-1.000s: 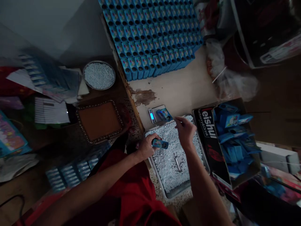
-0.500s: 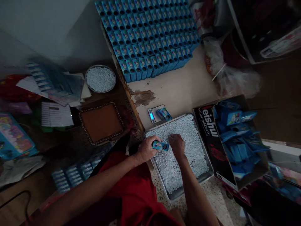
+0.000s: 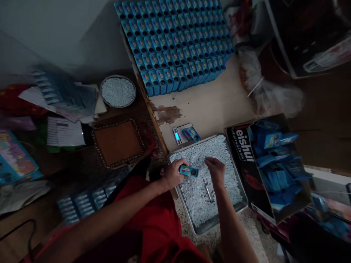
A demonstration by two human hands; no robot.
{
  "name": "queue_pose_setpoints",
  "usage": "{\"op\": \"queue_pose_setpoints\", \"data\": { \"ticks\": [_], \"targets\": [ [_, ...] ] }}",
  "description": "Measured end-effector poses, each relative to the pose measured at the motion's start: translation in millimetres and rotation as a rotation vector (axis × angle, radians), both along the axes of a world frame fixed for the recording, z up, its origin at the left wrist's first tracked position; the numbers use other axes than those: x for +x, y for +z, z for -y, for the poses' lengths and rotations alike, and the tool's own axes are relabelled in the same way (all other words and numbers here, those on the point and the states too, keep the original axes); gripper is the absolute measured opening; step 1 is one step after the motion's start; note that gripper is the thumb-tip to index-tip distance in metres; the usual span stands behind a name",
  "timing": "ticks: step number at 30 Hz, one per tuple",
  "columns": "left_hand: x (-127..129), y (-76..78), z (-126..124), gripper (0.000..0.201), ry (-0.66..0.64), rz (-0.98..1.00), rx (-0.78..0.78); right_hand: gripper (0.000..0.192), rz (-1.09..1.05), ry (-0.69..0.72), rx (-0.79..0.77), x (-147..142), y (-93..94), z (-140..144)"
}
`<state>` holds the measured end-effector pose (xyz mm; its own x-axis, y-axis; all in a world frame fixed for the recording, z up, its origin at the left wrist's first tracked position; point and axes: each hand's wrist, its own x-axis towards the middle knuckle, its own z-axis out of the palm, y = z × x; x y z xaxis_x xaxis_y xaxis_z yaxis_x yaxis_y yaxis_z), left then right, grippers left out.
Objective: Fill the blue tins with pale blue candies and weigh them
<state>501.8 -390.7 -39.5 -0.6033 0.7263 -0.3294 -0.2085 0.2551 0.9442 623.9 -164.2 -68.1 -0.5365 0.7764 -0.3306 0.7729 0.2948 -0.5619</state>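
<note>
My left hand [image 3: 174, 174] is closed around a small blue box [image 3: 189, 171] with a dark round spot near one end, above the left part of a metal tray [image 3: 204, 230]. The tray is full of small pale pellets [image 3: 197, 204]. Over the tray's middle is my right hand [image 3: 216, 170], its fingers drawn together; whatever they hold is too small to make out. A thin metal tool [image 3: 208, 190] lies on the pellets beside my right forearm. Behind the tray a small digital scale [image 3: 177, 136] with a lit display carries another blue box [image 3: 192, 134].
Rows of upright blue boxes [image 3: 178, 54] stand on the board at the back. A black carton [image 3: 244, 146] of loose blue boxes sits right of the tray. At left are a round bowl of pellets [image 3: 118, 91] and a brown cushioned stool [image 3: 119, 143].
My right hand has moved right, away from the box in my left hand. The metal tool on the pellets now shows. My left hand still holds the box in nearly the same place.
</note>
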Motion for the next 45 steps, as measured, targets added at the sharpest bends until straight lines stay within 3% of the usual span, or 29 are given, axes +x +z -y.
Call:
{"op": "queue_pose_setpoints", "data": {
  "ticks": [3, 8, 12, 15, 18, 23, 28, 37, 41, 45],
  "targets": [
    [0, -2.6, -1, 0.037, 0.003, 0.003, 0.004, 0.030, -0.053, -0.007, 0.051, -22, 16.0, -5],
    [0, -4.0, -3, 0.035, 0.021, 0.005, -0.003, 0.030, -0.335, -0.027, -0.061, -76, 39.4, 0],
    [0, -4.5, -6, 0.039, 0.019, -0.007, -0.006, 0.026, -0.298, 0.189, 0.133, -117, 48.1, 11],
    [-1, -5.0, -7, 0.039, 0.044, -0.004, 0.003, 0.022, -0.182, 0.352, 0.297, -131, 49.4, 17],
    [-3, -6.2, -5, 0.037, 0.051, 0.015, 0.014, 0.025, -0.160, 0.337, 0.325, -126, 49.3, 17],
    [-7, -9.9, 0, 0.032, 0.075, 0.040, 0.010, 0.032, -0.200, 0.078, 0.291, -92, 41.4, 0],
    [-19, -7.9, 4, 0.033, 0.065, 0.065, 0.050, 0.039, 0.001, 0.146, 0.239, -48, 21.0, -13],
    [-55, 1.2, 2, 0.030, 0.045, 0.016, 0.025, 0.033, -0.128, 0.043, 0.124, 17, -5.5, 34],
    [-63, -3.3, 6, 0.033, 0.047, 0.017, 0.012, 0.043, -0.214, -0.006, 0.103, 5, -3.6, 50],
    [-73, -7.7, 19, 0.039, 0.148, 0.031, -0.057, 0.070, -0.220, 0.164, 0.210, -57, 6.7, 50]
  ]
}}
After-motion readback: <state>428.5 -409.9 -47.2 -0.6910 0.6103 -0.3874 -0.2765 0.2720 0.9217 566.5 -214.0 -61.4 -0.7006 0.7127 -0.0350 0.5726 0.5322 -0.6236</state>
